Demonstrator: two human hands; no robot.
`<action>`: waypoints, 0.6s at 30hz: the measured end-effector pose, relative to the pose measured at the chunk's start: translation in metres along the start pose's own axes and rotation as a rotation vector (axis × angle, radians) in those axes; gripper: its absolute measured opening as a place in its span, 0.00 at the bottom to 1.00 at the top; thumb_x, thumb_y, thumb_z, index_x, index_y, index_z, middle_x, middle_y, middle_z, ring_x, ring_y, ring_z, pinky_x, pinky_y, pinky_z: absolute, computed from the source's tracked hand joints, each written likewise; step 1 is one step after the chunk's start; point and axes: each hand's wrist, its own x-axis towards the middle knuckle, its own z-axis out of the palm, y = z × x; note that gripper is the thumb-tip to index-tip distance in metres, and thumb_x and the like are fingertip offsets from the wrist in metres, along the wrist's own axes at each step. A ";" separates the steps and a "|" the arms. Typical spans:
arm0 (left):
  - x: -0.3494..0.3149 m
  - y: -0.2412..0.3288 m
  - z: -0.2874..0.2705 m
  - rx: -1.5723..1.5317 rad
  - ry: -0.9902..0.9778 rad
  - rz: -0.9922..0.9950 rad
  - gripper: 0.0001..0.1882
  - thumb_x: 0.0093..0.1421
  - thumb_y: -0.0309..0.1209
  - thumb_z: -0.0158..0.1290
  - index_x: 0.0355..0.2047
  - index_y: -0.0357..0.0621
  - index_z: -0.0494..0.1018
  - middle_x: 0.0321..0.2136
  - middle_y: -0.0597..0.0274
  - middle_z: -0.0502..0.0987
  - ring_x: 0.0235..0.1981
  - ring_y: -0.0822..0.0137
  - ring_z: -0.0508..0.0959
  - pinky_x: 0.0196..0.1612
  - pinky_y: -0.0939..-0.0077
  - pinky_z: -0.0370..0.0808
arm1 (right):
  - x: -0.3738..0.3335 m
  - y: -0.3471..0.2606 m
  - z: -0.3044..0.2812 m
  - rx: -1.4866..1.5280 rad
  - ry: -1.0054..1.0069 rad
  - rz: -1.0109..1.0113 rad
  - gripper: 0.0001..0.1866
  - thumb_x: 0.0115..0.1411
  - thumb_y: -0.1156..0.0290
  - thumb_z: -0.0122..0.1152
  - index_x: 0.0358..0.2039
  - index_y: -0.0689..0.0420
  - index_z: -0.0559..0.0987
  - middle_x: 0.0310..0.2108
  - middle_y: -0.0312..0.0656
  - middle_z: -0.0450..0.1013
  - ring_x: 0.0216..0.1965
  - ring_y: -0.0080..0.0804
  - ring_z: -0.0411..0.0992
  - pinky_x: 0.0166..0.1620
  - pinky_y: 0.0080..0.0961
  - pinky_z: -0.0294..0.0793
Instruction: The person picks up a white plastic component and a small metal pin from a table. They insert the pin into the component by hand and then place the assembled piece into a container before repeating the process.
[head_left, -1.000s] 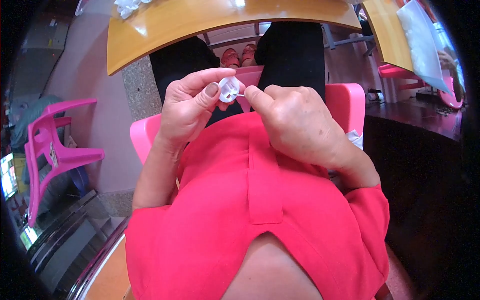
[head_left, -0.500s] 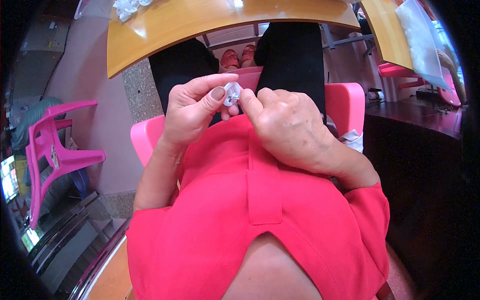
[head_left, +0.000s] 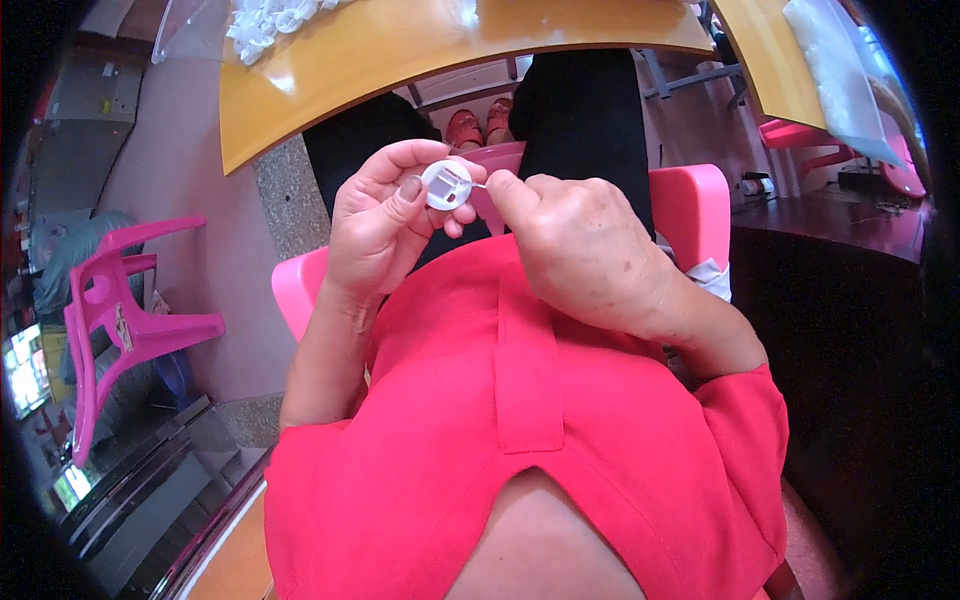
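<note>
Well — left hand turned inward, grip holding round white part — right hand knuckles-up, pinching thin rod

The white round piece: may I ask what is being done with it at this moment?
The left hand holds the white round piece, hollow side showing. The right hand grips a thin metal rod at the piece's right edge; contact is too small to tell. More white pieces lie on the yellow-brown table.
</note>
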 end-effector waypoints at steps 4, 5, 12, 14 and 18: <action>-0.002 -0.001 0.001 0.009 -0.022 0.019 0.15 0.65 0.27 0.46 0.50 0.33 0.66 0.46 0.38 0.73 0.38 0.58 0.78 0.41 0.70 0.77 | -0.002 -0.001 -0.002 0.014 -0.007 0.024 0.09 0.49 0.80 0.56 0.33 0.65 0.70 0.20 0.49 0.71 0.22 0.44 0.74 0.23 0.33 0.74; -0.001 -0.001 0.001 0.009 -0.024 0.017 0.15 0.65 0.27 0.46 0.50 0.33 0.66 0.46 0.38 0.73 0.38 0.58 0.78 0.41 0.70 0.77 | -0.003 -0.002 0.000 0.025 -0.011 0.018 0.09 0.50 0.80 0.55 0.33 0.65 0.70 0.20 0.50 0.71 0.22 0.44 0.74 0.24 0.34 0.74; -0.002 -0.003 0.006 0.092 -0.028 0.062 0.15 0.64 0.26 0.48 0.49 0.32 0.66 0.46 0.41 0.73 0.40 0.59 0.78 0.43 0.67 0.77 | 0.000 -0.004 -0.001 -0.075 -0.016 0.006 0.08 0.54 0.72 0.52 0.31 0.65 0.72 0.21 0.49 0.75 0.23 0.40 0.78 0.24 0.31 0.77; -0.002 -0.003 0.007 0.105 -0.017 0.059 0.15 0.63 0.26 0.48 0.49 0.32 0.66 0.46 0.41 0.74 0.40 0.60 0.78 0.43 0.68 0.77 | -0.001 -0.005 0.000 -0.098 -0.006 0.011 0.09 0.55 0.72 0.52 0.31 0.65 0.72 0.21 0.49 0.75 0.23 0.39 0.77 0.24 0.31 0.77; -0.002 -0.005 0.008 0.152 -0.003 0.071 0.15 0.63 0.25 0.49 0.49 0.31 0.66 0.45 0.42 0.74 0.39 0.61 0.78 0.43 0.69 0.77 | -0.003 -0.006 0.004 -0.205 0.056 -0.011 0.09 0.56 0.70 0.52 0.29 0.64 0.73 0.20 0.47 0.74 0.22 0.37 0.77 0.23 0.29 0.76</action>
